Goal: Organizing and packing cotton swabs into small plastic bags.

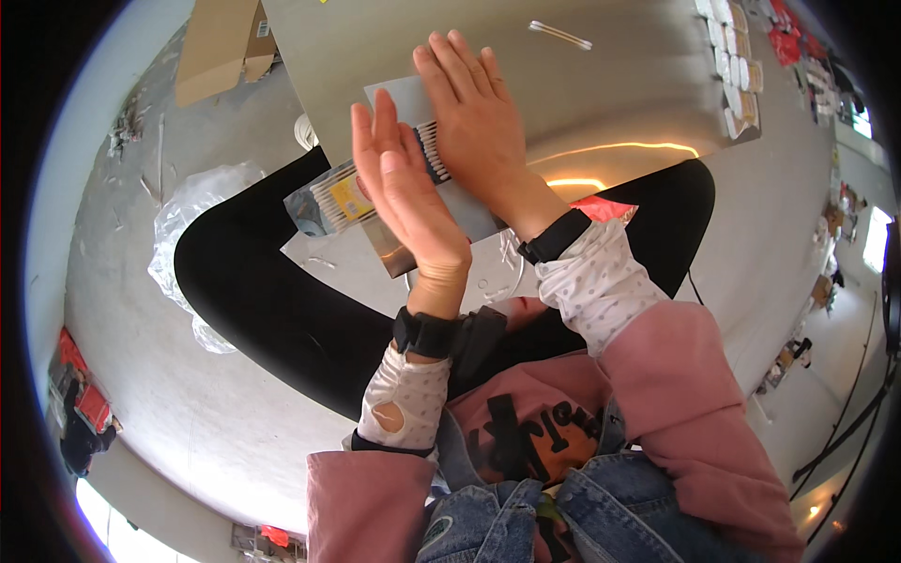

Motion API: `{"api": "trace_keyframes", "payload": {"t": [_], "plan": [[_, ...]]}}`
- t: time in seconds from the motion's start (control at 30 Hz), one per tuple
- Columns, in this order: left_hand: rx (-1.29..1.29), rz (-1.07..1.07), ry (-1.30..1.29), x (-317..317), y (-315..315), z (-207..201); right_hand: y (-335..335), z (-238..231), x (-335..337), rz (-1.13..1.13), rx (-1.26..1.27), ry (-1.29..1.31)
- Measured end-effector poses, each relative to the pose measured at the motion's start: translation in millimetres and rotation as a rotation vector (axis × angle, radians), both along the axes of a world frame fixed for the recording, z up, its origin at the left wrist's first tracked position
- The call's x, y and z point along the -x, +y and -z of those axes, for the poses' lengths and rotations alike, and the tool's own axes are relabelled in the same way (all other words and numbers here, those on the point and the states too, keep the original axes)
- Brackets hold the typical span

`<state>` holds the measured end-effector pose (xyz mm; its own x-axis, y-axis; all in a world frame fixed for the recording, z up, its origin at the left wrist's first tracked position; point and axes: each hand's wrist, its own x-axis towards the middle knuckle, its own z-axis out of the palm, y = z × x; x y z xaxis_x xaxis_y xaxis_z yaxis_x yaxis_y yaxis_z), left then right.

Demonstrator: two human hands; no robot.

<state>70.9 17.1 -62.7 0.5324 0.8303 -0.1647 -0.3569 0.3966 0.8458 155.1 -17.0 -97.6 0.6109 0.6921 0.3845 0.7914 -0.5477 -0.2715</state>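
A clear flat pack of cotton swabs (324, 205) with a yellow label lies at the table's near left edge, partly under my left hand. My left hand (408, 192) is tilted on its side over it, fingers stretched out and thumb up. Between my hands a row of white swab tips (430, 150) shows; whether it belongs to the same pack I cannot tell. My right hand (477, 131) rests palm down against the right end of that row, fingers straight and holding nothing. What lies beneath both palms is hidden.
Loose cotton swabs (560, 36) lie on the shiny metal table (601, 103) beyond my right hand. Several white packs (737, 66) are stacked at the far right edge. A cardboard box (218, 52) and clear plastic bag (192, 211) are on the floor at left.
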Motion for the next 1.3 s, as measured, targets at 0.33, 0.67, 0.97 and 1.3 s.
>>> {"api": "trace_keyframes", "payload": {"t": [0.33, 0.67, 0.97, 1.3], "plan": [[-0.030, 0.025, 0.046, 16, -8, 2, 1, 1, -2, -0.043, -0.057, 0.059], [-0.772, 0.233, 0.563, 33, 2, 3, -2, 3, -5, -0.060, -0.028, 0.084], [-0.860, 0.206, 0.591, 28, -4, 17, 0, 4, -6, -0.053, -0.047, 0.105], [-0.707, 0.153, 0.565, 32, 7, -11, -2, 2, -5, -0.026, 0.034, -0.023]]}}
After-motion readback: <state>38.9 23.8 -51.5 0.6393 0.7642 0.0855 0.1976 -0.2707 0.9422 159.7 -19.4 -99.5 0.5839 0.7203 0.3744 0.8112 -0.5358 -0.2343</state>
